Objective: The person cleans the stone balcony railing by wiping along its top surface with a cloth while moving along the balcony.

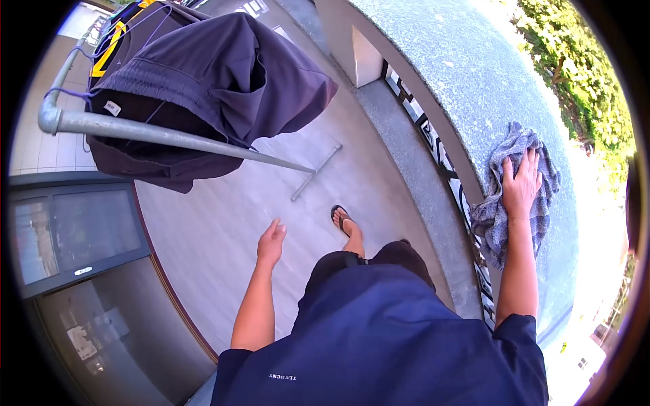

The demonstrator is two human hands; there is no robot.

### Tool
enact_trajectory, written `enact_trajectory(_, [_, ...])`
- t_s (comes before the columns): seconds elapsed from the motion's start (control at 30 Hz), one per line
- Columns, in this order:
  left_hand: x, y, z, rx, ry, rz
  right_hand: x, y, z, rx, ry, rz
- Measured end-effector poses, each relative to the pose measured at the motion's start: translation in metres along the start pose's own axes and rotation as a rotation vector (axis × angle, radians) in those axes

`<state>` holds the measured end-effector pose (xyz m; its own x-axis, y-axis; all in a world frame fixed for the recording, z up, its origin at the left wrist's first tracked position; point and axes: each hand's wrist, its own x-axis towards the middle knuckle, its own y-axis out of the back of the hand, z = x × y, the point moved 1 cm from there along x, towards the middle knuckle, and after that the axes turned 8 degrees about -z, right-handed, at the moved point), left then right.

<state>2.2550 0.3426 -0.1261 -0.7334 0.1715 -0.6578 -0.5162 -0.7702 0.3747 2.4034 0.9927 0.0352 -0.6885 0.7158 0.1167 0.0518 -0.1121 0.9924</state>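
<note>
My right hand (521, 184) lies flat on a crumpled grey cloth (500, 223), its fingers stretched out and slightly spread. Beneath the cloth is the speckled stone top of a parapet wall (460, 74), and part of the cloth hangs over the inner edge. On the other side of my body, my left hand (271, 241) is in the air above the floor. Its fingers are loosely bent, and I see nothing in them.
Dark clothes (223, 74) hang from a metal drying rack (162, 135) at the upper left. A sliding window (81, 233) is on the left. Pale floor (203, 257) runs between it and the parapet. Green bushes (582, 68) grow beyond the wall.
</note>
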Motion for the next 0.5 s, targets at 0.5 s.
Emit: enact_trajectory(0.5, [0.137, 0.056, 0.119, 0.132, 0.091, -0.019, -0.001, 0.001, 0.005, 0.125, 0.057, 0.044])
